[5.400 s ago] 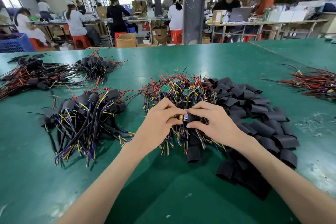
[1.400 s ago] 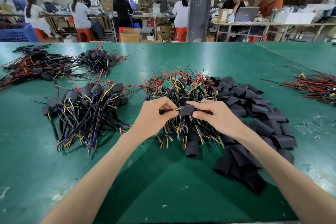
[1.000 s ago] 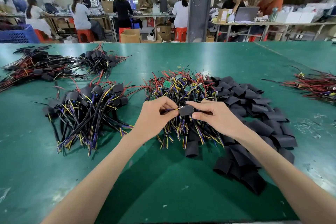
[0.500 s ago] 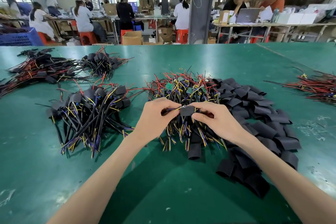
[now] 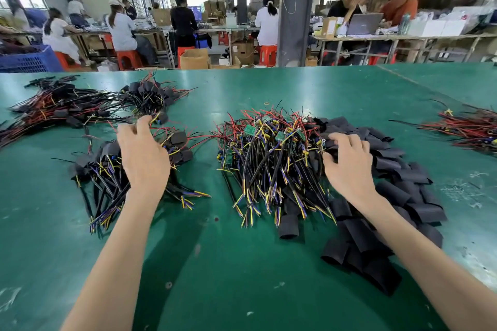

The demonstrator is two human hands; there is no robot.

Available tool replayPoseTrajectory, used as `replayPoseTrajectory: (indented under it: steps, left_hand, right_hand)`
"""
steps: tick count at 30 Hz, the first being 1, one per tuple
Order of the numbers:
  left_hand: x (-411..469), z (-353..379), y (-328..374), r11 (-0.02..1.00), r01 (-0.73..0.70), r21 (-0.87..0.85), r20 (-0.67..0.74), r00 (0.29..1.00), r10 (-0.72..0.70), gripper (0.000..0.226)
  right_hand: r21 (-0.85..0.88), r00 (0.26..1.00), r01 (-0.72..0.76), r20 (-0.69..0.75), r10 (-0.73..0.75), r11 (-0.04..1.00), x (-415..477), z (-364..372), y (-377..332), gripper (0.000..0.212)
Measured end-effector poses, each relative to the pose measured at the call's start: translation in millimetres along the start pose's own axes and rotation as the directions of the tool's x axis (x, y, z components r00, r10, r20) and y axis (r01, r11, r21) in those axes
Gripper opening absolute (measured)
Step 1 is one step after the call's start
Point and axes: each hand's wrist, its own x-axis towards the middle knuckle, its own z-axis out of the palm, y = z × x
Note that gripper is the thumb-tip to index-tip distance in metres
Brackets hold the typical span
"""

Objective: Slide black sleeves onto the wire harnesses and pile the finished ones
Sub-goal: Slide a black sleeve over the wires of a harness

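My left hand hovers palm-down over the pile of sleeved harnesses at the left, fingers spread. A sleeved harness end lies just past its fingertips. My right hand reaches onto the left edge of the heap of loose black sleeves, fingers apart and curled down onto them, nothing lifted. Between my hands lies the pile of bare wire harnesses with small green boards and red, yellow and black wires.
More sleeved harness bundles lie at the far left of the green table. Red wires lie at the right edge. One stray sleeve sits near the front. People work at benches behind.
Both hands held one harness and sleeve together at the centre. Now they have parted: the left has swung over the finished pile, the right onto the loose sleeves.
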Motion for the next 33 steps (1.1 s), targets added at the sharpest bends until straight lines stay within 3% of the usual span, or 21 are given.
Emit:
replayPoseTrajectory:
  steps: [4, 7, 10, 14, 19, 22, 26, 30, 33]
  left_hand:
    - [-3.3, 5.7, -5.0, 0.974, 0.145, 0.176, 0.052, 0.986, -0.156, 0.045]
    - [-3.9, 6.8, -0.9, 0.986, -0.009, 0.164, -0.018, 1.0, 0.012, 0.052]
    - [-7.3, 14.1, 4.6, 0.955, -0.238, 0.175, 0.02, 0.971, 0.238, 0.037]
    - [-11.6, 23.1, 4.9, 0.964, -0.163, 0.211, 0.2, 0.972, 0.12, 0.03]
    - [-14.1, 20.1, 30.4, 0.981, -0.196, 0.001, 0.002, 0.981, 0.196, 0.025]
    - [-13.0, 37.7, 63.4, 0.95, -0.248, -0.189, 0.186, 0.941, 0.282, 0.024]
    - [-10.2, 65.0, 107.2, 0.924, -0.148, -0.353, 0.346, 0.897, 0.276, 0.028]
    - [0.1, 83.1, 131.5, 0.959, -0.036, -0.282, 0.501, 0.847, 0.179, 0.025]
    - [2.0, 88.6, 137.4, 0.961, -0.018, -0.278, 0.541, 0.824, 0.171, 0.016]
  right_hand:
    - [-0.046, 0.993, -0.107, 0.046, 0.109, 0.993, 1.7, -3.4, 5.0, 0.041]
    - [-0.037, 0.99, -0.127, 0.057, 0.129, 0.991, 3.7, -7.4, 7.0, 0.041]
    - [-0.065, 0.992, -0.1, 0.066, 0.104, 0.993, 4.4, -8.7, 7.9, 0.037]
    - [-0.177, 0.982, -0.096, 0.143, 0.122, 0.98, 3.2, -6.5, 9.7, 0.035]
    - [-0.301, 0.952, -0.087, 0.255, 0.168, 0.949, 5.9, -2.3, 16.3, 0.043]
    - [-0.326, 0.94, -0.063, 0.298, 0.166, 0.943, 5.4, 4.3, 20.8, 0.045]
    - [-0.343, 0.956, -0.024, 0.266, 0.121, 0.939, 5.4, 9.7, 23.3, 0.038]
    - [-0.371, 0.973, 0.039, 0.227, 0.05, 0.928, 6.4, 12.0, 26.8, 0.037]
    - [-0.382, 0.97, 0.064, 0.241, 0.033, 0.922, 6.7, 14.7, 27.8, 0.048]
